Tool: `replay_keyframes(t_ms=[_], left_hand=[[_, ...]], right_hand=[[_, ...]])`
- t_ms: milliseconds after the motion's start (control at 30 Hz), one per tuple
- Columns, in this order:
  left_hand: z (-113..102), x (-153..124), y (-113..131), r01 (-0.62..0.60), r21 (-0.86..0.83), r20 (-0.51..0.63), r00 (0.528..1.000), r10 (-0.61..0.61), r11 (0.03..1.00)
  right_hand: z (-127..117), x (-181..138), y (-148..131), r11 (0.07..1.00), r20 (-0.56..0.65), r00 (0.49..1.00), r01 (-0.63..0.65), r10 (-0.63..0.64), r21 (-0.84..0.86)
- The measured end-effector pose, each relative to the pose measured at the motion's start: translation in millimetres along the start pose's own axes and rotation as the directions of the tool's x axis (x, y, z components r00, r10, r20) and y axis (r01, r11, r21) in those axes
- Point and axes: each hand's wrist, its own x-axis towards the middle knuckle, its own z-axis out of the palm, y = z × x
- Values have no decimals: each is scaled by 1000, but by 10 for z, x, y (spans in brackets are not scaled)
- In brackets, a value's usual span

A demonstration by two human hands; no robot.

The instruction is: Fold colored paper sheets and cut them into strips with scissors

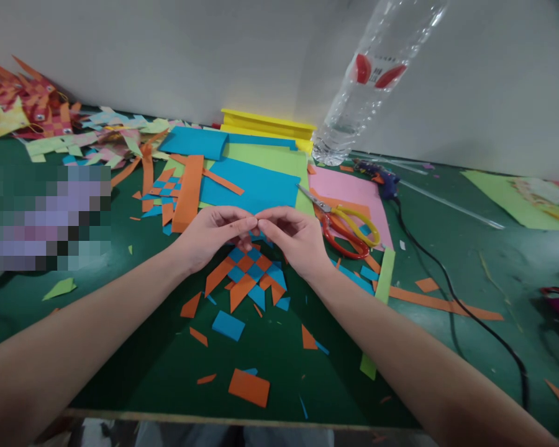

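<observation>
My left hand (218, 234) and my right hand (294, 239) meet at the fingertips, both closed in a pinch. Between and just below them is a woven paper fish (248, 267), a blue and orange check with pointed strip ends fanning toward me. Its upper part is hidden behind my fingers, so the exact spot being pinched does not show. Right of my right hand lie scissors (349, 231) with red and yellow handles, blades pointing away to the left. A folded orange strip (187, 194) and another checked woven piece (165, 192) are beyond my left hand.
Blue sheets (256, 183) and a pink sheet (354, 186) lie behind my hands. A tilted plastic bottle (372, 74) stands by the wall. A glue gun (382, 180) trails its black cord (440, 267) down the right. Finished red fish (32, 102) pile up back left; scraps are scattered about.
</observation>
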Motion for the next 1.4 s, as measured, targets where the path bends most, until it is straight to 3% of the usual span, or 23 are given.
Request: replay_keyframes(t_ms=[567, 1400], left_hand=[[-24, 22, -23, 6, -25, -13, 1000, -6, 1000], [-22, 14, -34, -6, -11, -23, 1000, 6, 1000]], right_hand=[[-14, -33, -4, 955, -16, 988, 143, -153, -259], [1, -40, 5, 909, -7, 969, 230, -248, -349]])
